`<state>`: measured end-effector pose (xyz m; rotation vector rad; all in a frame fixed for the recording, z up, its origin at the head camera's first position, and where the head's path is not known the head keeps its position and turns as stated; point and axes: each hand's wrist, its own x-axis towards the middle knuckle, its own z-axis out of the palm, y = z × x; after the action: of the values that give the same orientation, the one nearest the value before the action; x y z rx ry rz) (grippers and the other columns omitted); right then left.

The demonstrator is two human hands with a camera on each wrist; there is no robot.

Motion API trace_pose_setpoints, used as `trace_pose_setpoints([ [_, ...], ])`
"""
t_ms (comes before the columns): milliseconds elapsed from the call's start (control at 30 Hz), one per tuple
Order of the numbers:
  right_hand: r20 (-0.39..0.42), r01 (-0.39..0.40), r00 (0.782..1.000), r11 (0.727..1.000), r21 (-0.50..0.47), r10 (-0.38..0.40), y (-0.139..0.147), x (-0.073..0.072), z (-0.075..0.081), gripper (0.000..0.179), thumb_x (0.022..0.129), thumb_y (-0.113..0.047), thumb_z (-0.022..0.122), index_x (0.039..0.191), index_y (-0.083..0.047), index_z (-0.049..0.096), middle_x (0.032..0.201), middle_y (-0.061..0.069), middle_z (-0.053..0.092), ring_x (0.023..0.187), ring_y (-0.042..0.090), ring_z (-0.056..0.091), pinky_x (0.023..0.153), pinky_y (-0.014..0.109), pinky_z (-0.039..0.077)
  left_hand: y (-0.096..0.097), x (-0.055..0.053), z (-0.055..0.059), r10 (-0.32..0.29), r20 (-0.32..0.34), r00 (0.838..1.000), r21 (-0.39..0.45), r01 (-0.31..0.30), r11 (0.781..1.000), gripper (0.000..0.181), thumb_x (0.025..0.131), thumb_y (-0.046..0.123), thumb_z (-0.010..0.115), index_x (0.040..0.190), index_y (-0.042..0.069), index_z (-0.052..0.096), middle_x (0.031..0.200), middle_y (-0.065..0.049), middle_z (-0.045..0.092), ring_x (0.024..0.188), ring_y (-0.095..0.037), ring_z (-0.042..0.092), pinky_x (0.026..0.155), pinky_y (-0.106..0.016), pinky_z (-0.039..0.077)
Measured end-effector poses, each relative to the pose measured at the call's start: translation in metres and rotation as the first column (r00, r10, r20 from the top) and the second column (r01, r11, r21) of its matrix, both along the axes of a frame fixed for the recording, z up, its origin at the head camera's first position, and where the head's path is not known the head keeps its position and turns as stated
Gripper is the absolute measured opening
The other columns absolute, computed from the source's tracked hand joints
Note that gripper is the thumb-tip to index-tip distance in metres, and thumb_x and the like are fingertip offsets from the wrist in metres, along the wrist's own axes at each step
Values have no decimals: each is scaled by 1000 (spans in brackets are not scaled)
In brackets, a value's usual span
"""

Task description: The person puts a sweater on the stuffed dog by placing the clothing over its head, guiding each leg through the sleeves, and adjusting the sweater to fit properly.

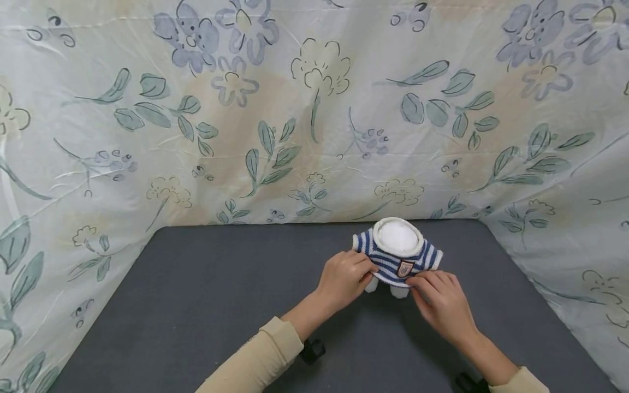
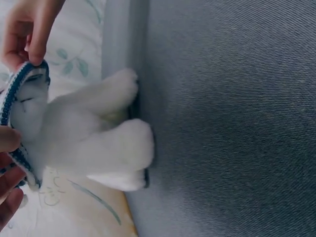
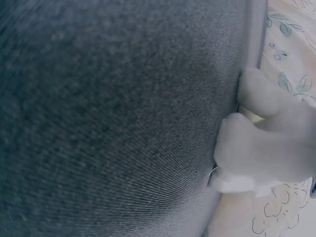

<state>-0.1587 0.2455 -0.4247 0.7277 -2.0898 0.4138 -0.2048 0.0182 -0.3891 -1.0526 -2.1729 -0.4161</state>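
Note:
A white plush animal (image 2: 74, 128) stands on its legs on the grey table. Over its upper part sits a blue-and-white striped knit sweater (image 1: 393, 269) with a small badge on its front. A rounded white top (image 1: 399, 238) fills the neck opening, and no face shows there. My left hand (image 1: 345, 277) pinches the hem on the left side, while my right hand (image 1: 440, 303) pinches it on the right. In the left wrist view the hem is held out from the belly. The right wrist view has only the plush's legs (image 3: 261, 148) and a sliver of sweater.
The grey tabletop (image 1: 221, 295) extends left and in front of the plush. Behind it and at the sides hangs a flower-patterned cloth (image 1: 275, 136), close to the table's far edge. Dark wrist straps (image 1: 313, 351) show below the forearms.

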Motion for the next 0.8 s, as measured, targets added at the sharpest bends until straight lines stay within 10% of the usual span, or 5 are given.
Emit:
trace_pose_setpoints([
  [800,51,44,997,995,93,-49,4,-6,-7,39,98,-35,37,84,-13,66,84,1,62,76,23,56,69,43,40,2,-2,-13,57,94,994,-135,-44,990,9,81,18,69,87,25,71,86,13,66,73,-2,58,60,-18,45],
])
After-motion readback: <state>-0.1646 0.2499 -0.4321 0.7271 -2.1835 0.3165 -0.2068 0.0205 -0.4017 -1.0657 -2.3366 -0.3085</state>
